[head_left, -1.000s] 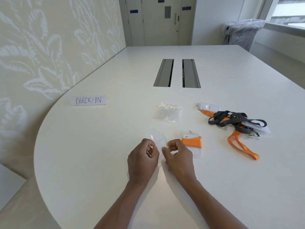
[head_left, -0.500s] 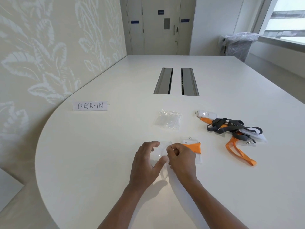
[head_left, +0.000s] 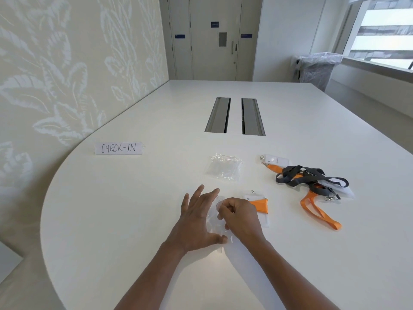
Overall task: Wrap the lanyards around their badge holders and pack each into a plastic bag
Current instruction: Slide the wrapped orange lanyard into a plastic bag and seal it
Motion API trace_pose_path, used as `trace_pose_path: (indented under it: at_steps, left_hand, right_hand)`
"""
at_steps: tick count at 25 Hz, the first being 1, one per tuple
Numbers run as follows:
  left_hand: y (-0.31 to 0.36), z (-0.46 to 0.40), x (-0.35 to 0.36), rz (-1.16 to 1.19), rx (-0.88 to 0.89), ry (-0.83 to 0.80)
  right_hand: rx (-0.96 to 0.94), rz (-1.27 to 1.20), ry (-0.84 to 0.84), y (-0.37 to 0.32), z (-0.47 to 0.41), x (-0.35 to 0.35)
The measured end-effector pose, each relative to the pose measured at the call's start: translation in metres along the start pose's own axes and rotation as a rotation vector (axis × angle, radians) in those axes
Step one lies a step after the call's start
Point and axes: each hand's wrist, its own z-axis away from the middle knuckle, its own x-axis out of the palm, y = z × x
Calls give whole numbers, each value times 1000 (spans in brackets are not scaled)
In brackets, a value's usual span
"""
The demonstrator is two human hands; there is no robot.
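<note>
The table (head_left: 134, 220) has a smooth, matt white top with a faint sheen. Two inset panels (head_left: 234, 116) in it look like brushed grey metal. The plastic bag (head_left: 214, 222) under the hands is thin, clear, glossy film, and the stack of bags (head_left: 224, 170) is the same crinkled, shiny plastic. The orange lanyard (head_left: 317, 211) and grey lanyard (head_left: 308, 177) are woven matt cloth with small metal clips. The CHECK-IN sign (head_left: 118, 148) is matt white paper.

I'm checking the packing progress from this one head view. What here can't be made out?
- Clear plastic bag: mouth hidden under left hand and right hand.
- Wrapped orange badge holder: near edge covered by the right hand.
- Tangled lanyards: count unclear, straps overlap.
- Door signs: too small.
</note>
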Motion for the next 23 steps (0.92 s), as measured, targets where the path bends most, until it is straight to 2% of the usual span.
trace_pose_path:
  at_steps: [5, 11, 18, 23]
  left_hand:
    - [0, 0, 6, -64, 12, 83]
    - [3, 1, 4, -60, 6, 62]
    - [6, 4, 2, 8, 28, 231]
    - [6, 4, 1, 87, 3, 222]
  right_hand:
    - [-27, 38, -31, -6, -5, -1]
    - [-69, 52, -23, -10, -9, 4]
    - [-19, 24, -39, -4, -14, 13]
    - [-19, 75, -11, 1, -20, 7]
